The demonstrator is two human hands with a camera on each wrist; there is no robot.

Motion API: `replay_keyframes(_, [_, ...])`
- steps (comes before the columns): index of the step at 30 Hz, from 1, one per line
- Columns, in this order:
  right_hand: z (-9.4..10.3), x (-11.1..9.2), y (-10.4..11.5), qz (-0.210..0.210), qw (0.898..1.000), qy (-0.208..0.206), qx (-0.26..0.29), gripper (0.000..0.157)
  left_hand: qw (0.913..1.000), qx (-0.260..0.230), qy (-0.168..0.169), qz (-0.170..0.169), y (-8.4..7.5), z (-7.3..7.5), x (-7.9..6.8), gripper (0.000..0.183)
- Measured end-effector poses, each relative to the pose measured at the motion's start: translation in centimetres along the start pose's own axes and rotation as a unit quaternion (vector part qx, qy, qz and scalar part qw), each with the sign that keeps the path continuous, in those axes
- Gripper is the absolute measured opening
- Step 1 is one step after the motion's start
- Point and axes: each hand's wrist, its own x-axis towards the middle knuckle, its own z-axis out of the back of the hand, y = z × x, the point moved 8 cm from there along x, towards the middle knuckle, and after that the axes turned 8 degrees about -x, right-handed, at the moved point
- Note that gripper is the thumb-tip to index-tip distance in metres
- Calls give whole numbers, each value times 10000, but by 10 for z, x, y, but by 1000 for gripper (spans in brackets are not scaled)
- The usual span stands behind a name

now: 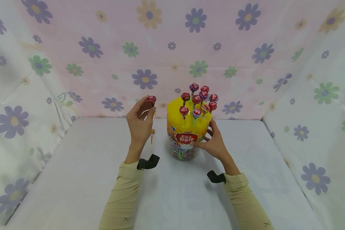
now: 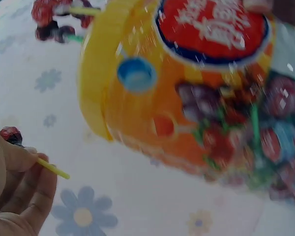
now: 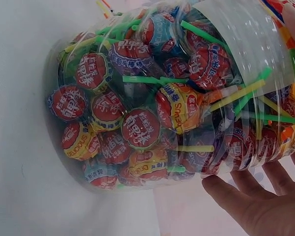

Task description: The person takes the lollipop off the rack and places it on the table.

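My left hand (image 1: 141,123) pinches a lollipop (image 1: 151,99) with a red wrapped head, held up to the left of the jar. Its yellow stick (image 2: 54,168) points toward the jar in the left wrist view. A clear plastic jar (image 1: 184,153) with a yellow lid (image 1: 174,110) stands upright, full of wrapped lollipops (image 3: 141,129). Several lollipops (image 1: 196,99) stand in the lid, heads up. My right hand (image 1: 217,143) grips the jar's right side, thumb on the front label (image 1: 187,137) and fingers around the back.
Another lollipop (image 1: 152,135) lies on the white table (image 1: 97,179), behind my left wrist and left of the jar. Flower-patterned cloth (image 1: 112,64) rises at the back and both sides. Each wrist carries a black camera mount (image 1: 149,162).
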Motion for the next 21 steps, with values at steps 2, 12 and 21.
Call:
replay_keyframes(2, [-1,0,0,16,10000,6,-8,96,9994,65,147,308,11,9,-3,40])
replay_keyframes(12, [1,1,-2,69,10000,35,34,95,9708,1011,723,2050,69,54,-25,41])
replay_keyframes(21, [-2,1,-2,74,9998,86,177,99,9430,1571,857,2807,100,89,-43,43])
